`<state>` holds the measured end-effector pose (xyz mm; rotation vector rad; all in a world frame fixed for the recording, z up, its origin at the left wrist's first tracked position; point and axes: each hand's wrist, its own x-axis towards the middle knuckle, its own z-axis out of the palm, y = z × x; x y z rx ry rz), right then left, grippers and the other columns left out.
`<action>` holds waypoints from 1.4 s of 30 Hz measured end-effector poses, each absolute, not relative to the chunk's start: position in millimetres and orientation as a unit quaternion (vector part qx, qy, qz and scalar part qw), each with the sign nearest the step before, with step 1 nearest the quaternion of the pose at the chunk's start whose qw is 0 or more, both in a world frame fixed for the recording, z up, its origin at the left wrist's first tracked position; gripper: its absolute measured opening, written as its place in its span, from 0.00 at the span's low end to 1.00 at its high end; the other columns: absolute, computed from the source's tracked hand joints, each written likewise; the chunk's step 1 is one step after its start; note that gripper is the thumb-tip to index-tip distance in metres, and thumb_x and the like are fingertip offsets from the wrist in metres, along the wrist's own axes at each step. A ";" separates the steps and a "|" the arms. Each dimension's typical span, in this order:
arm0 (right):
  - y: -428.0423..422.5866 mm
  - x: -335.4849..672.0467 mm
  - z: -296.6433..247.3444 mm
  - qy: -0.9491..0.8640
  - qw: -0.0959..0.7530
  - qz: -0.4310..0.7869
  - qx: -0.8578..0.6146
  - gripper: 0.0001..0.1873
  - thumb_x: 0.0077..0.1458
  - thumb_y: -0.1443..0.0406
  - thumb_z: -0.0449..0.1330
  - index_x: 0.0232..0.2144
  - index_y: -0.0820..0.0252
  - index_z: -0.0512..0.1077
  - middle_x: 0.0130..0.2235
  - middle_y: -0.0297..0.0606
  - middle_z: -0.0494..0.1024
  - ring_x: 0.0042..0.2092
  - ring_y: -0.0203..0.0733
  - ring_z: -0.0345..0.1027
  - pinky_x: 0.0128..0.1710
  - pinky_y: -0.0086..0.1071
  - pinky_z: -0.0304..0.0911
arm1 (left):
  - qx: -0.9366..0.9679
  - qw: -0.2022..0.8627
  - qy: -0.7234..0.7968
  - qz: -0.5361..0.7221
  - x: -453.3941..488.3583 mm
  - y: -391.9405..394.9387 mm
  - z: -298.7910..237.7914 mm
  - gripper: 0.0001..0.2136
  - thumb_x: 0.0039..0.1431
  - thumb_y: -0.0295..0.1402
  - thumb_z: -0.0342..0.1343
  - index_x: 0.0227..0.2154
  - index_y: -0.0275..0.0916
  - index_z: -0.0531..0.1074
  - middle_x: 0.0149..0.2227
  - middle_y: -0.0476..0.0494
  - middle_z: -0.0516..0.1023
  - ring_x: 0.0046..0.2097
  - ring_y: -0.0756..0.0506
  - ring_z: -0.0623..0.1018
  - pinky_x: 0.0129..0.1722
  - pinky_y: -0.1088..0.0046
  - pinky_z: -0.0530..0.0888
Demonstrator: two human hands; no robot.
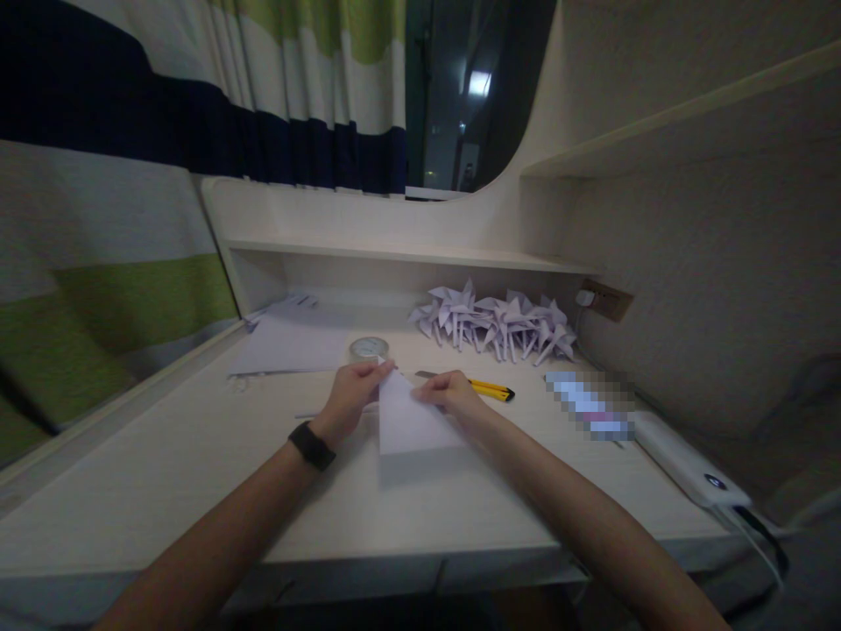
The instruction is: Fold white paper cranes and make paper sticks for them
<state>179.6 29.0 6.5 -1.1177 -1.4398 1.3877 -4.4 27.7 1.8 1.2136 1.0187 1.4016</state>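
White sheet of thin paper [415,425]: we judge it very light and flexible, with just enough crispness to hold a straight edge; a hard pinch or a twist could crease or tear it.

Place of the sheet: it lies between our two hands, over the middle of the pale wood-grained table [197,491]; a shadow under its near edge suggests that edge is raised, but we cannot be sure.

Left hand [355,396]: thumb and fingers are pinched together on the sheet's far corner.

Right hand [453,396]: thumb and fingers are clamped on the slanting right edge.

Where to hold: we would keep to corners and edges with flat fingertips; smooth paper may slide, so a light pinch from both sides should serve better than pressing its middle, which would buckle.

Under the sheet: its underside and the fingers beneath are hidden, and we cannot tell whether it is one layer or folded.

Behind the hands: the right hand covers part of the yellow-and-black utility knife [492,389], its metal blade bared; the left hand hides part of a thin grey rod [305,416].

Hard to make out: the white paper pinwheels [503,317] overlap too much to count, and a mosaic blurs the flat phone-like thing [584,405].
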 end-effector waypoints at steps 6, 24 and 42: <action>30.0 181.1 2.4 -0.574 0.399 0.573 -0.429 0.15 0.33 0.58 0.70 0.22 0.65 0.77 0.20 0.33 0.72 0.21 0.31 0.58 0.22 0.27 0.48 | 0.512 0.483 0.429 0.566 -2.9 25.9 2.3 0.17 0.44 0.44 0.66 0.23 0.32 0.76 0.22 0.45 0.75 0.23 0.51 0.71 0.24 0.76 0.67; 29.7 179.5 0.4 -0.602 0.421 0.533 -0.419 0.15 0.34 0.57 0.70 0.18 0.65 0.76 0.17 0.32 0.70 0.20 0.30 0.55 0.22 0.28 0.46 | 0.517 0.524 0.415 0.535 -2.1 24.1 -0.8 0.15 0.47 0.43 0.65 0.25 0.32 0.77 0.26 0.42 0.78 0.25 0.49 0.74 0.25 0.76 0.69; 30.0 182.1 11.2 -0.585 0.416 0.533 -0.448 0.14 0.31 0.59 0.70 0.17 0.65 0.76 0.16 0.31 0.69 0.19 0.29 0.54 0.21 0.27 0.45 | 0.475 0.483 0.421 0.603 -7.4 26.3 7.5 0.16 0.44 0.42 0.66 0.25 0.31 0.76 0.25 0.43 0.76 0.26 0.50 0.73 0.26 0.75 0.69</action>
